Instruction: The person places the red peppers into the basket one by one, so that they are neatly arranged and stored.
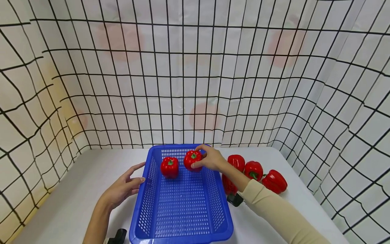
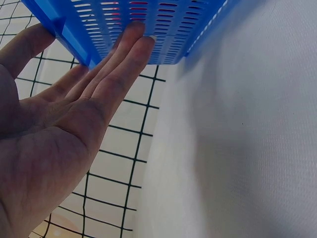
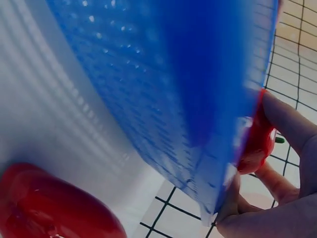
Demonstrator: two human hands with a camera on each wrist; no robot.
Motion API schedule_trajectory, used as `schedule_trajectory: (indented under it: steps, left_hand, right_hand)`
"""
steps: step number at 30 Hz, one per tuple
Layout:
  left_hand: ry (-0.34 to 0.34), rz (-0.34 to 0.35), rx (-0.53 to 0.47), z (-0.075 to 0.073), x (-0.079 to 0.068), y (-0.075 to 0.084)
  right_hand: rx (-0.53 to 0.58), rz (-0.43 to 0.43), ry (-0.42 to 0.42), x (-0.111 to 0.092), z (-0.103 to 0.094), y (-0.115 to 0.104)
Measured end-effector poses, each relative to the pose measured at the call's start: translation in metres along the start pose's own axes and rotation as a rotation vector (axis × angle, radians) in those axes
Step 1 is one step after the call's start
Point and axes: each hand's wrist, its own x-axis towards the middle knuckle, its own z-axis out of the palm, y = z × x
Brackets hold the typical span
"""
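A blue plastic basket (image 1: 182, 203) with slotted walls stands on the white table in the head view. Inside it, toward the far left corner, sits one red bell pepper (image 1: 169, 167). My right hand (image 1: 210, 158) reaches over the basket's far right part and grips a second red bell pepper (image 1: 192, 160) between thumb and fingers. The right wrist view shows this held pepper (image 3: 258, 141) partly hidden behind the basket wall (image 3: 148, 89). My left hand (image 1: 123, 186) touches the basket's left side with fingers extended; the left wrist view shows these fingers (image 2: 119, 74) against the slotted wall.
Several red bell peppers lie on the table right of the basket, among them one on its side (image 1: 275, 181) and one beside it (image 1: 253, 170), partly behind my right forearm. White walls with a black wire grid (image 1: 182, 74) enclose the table at the back and sides.
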Motion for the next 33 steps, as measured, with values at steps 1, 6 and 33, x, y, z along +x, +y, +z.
schedule_trajectory:
  steps: [1, 6, 33]
  left_hand:
    - [0.0, 0.0, 0.001, 0.0, 0.0, 0.0]
    - [-0.001, -0.001, -0.001, 0.0, 0.0, 0.0]
    - [0.012, 0.002, 0.018, 0.002, -0.002, 0.0]
  right_hand:
    - [-0.005, 0.001, 0.003, 0.0, 0.001, 0.0]
    - [-0.053, -0.004, 0.023, 0.0, 0.006, 0.003]
    - [-0.216, -0.111, 0.069, -0.006, 0.024, 0.012]
